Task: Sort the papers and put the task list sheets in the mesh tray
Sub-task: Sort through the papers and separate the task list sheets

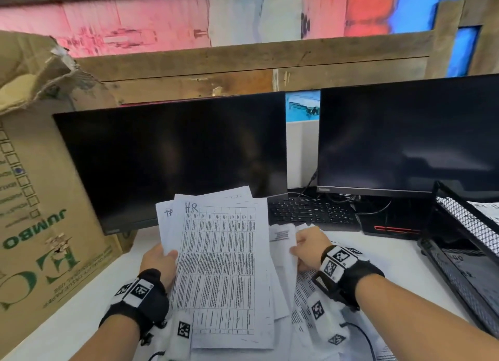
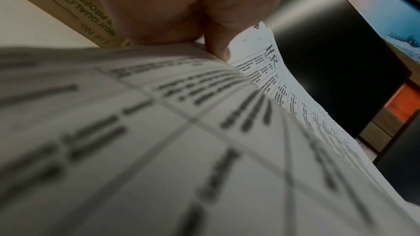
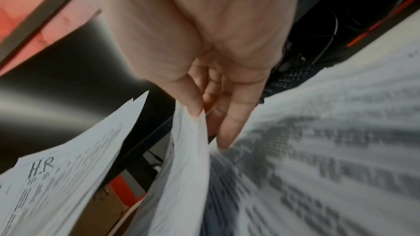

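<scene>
My left hand grips a tilted stack of printed sheets by its left edge, thumb on top. The top sheet carries a dense table and a handwritten "H.R"; a sheet behind it is marked "TP". My right hand pinches the edge of a few loose sheets lifted from the pile to the right of the stack. The black mesh tray stands at the right edge of the desk, with a sheet in its upper tier. More papers lie spread under my right wrist.
Two dark monitors stand behind the papers, with a black keyboard between them. A large cardboard box fills the left side of the white desk.
</scene>
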`<state>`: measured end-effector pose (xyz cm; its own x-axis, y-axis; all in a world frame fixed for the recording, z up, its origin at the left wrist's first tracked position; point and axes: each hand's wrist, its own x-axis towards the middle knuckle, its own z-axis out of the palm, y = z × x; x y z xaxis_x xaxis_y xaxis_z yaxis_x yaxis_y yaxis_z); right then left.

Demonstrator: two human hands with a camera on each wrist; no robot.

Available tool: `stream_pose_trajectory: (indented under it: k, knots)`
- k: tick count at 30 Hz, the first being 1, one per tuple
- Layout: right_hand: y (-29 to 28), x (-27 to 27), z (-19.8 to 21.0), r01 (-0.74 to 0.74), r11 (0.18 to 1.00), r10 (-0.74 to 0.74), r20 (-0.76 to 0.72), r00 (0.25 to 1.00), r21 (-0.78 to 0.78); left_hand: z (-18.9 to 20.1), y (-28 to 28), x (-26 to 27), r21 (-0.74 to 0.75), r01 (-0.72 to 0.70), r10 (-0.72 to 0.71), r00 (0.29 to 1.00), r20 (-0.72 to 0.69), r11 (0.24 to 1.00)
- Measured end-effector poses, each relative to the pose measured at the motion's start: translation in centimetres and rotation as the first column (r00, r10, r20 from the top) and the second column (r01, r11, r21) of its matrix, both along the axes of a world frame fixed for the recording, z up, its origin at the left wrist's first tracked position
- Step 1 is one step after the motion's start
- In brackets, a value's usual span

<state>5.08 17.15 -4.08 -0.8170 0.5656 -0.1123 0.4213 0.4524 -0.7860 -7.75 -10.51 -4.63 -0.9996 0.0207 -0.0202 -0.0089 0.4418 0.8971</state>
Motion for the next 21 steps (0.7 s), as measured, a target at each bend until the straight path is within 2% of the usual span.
stream_pose_trajectory:
  k: [3,7,11,14,18,20,21]
  knots:
    - [2.1,1.0,2.3,0.162,0.974,-0.141,-0.138,0.980,0.157,0.4,-0.4,-0.1,0.035,-0.003,0.002,1.000,0.005,0.999]
    - [6.4,3.5,5.0,0.325,0.937,-0.292,-0.226,0.929,0.128,0.9,0.1,0.4,0.096,0.005,-0.004,1.000,-0.005,0.995]
    - [8.4,6.2,6.5,0.457,0.888,-0.436,-0.388,0.812,-0.043,1.7,2.7,1.9,0.213,0.054,-0.060,0.998,0.019,0.976]
    - [9.5,7.5,6.5,0.460,0.866,-0.495,-0.464,0.734,-0.196,2.8,5.3,3.4,0.271,0.116,-0.121,0.993,0.004,0.956]
    - [10.8,8.9,6.4,0.494,0.824,-0.564,-0.475,0.675,-0.277,4.1,8.0,5.1,0.331,0.157,-0.168,0.986,0.005,0.931]
    - [9.2,10.1,7.6,0.452,0.803,-0.595,-0.496,0.632,-0.388,4.2,9.0,5.5,0.393,0.168,-0.201,0.978,0.046,0.904]
    - [8.7,10.4,7.8,0.422,0.816,-0.574,-0.476,0.666,-0.395,4.2,9.4,5.7,0.439,0.175,-0.226,0.972,0.066,0.881]
